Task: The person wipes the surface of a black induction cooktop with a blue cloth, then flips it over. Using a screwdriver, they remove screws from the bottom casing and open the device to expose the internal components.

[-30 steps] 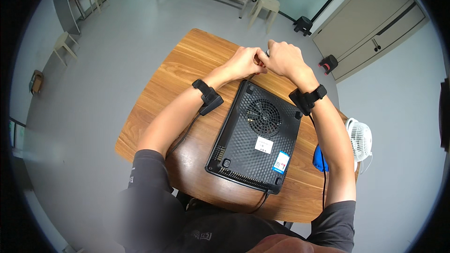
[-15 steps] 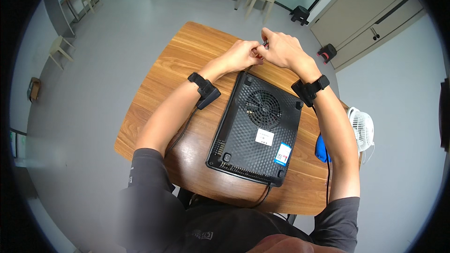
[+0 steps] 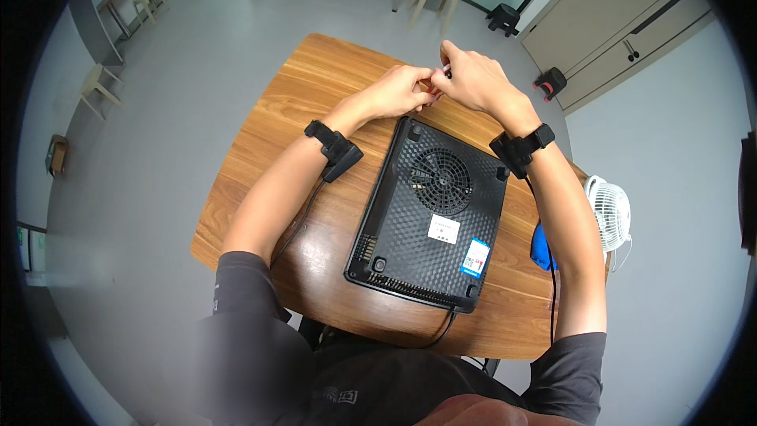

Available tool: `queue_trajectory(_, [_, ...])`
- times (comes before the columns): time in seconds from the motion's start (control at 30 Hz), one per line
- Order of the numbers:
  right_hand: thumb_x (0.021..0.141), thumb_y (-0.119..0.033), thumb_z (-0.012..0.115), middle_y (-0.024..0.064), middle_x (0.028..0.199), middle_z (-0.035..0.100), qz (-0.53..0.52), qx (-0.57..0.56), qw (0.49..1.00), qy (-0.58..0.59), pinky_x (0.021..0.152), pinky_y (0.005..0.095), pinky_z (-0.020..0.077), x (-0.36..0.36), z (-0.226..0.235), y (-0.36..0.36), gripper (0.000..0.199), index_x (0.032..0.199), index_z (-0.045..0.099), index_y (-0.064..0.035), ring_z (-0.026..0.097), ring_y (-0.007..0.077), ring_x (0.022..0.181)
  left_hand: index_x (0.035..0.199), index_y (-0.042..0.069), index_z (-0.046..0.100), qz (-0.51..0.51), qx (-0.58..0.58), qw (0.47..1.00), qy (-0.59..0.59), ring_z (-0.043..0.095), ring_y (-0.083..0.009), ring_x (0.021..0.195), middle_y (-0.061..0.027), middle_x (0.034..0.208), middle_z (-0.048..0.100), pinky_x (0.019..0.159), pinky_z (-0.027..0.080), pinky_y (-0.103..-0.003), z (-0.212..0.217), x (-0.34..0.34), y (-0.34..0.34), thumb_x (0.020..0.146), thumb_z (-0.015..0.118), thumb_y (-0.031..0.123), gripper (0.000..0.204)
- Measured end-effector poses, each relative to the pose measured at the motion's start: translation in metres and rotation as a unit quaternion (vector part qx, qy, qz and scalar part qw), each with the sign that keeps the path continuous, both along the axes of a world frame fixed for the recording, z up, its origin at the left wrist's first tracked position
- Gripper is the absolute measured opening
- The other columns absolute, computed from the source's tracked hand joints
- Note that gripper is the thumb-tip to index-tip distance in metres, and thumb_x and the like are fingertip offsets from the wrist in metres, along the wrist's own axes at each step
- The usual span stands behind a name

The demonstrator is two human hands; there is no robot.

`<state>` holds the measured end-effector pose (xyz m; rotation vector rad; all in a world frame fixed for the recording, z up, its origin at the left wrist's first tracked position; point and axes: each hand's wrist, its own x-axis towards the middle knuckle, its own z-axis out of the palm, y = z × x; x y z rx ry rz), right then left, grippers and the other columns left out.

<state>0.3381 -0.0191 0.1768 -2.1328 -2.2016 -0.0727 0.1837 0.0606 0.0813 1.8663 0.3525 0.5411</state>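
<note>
Wooden table [image 3: 268,142] (black appliance [image 3: 430,217] face-down)

Left hand [image 3: 400,91] and right hand [image 3: 473,79] pressed together over a small pale item [image 3: 444,70], just beyond black upturned cooker [image 3: 432,213] on wooden table [image 3: 268,166]
</note>
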Motion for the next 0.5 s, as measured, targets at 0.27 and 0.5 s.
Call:
queue_trajectory(0.27, [0.095,-0.041,0.052,0.0222,0.09,0.073,-0.066,0.018,0.995,-0.072,0.076,0.0502,0.0567,-0.011,0.005,-0.002,0.042,0.093,0.064,-0.0006,0.071,0.041,0.087,0.103,-0.001,0.065,0.08,0.105,0.991,-0.014,0.069,-0.0158,0.08,-0.0101,0.088,0.074,0.076,0.053,-0.032,0.009,-0.001,-0.01,0.09,0.073,0.013,0.021])
queue_trajectory(0.5, [0.094,-0.039,0.053,0.0238,0.084,0.071,-0.039,0.024,0.998,-0.046,0.073,0.0527,0.0556,-0.018,0.0,0.001,0.04,0.094,0.063,-0.0001,0.07,0.0416,0.082,0.094,0.0,0.062,0.105,0.101,0.988,-0.048,0.067,-0.0176,0.078,-0.0096,0.087,0.072,0.074,0.053,-0.032,-0.006,0.003,-0.005,0.084,0.078,0.01,0.021])
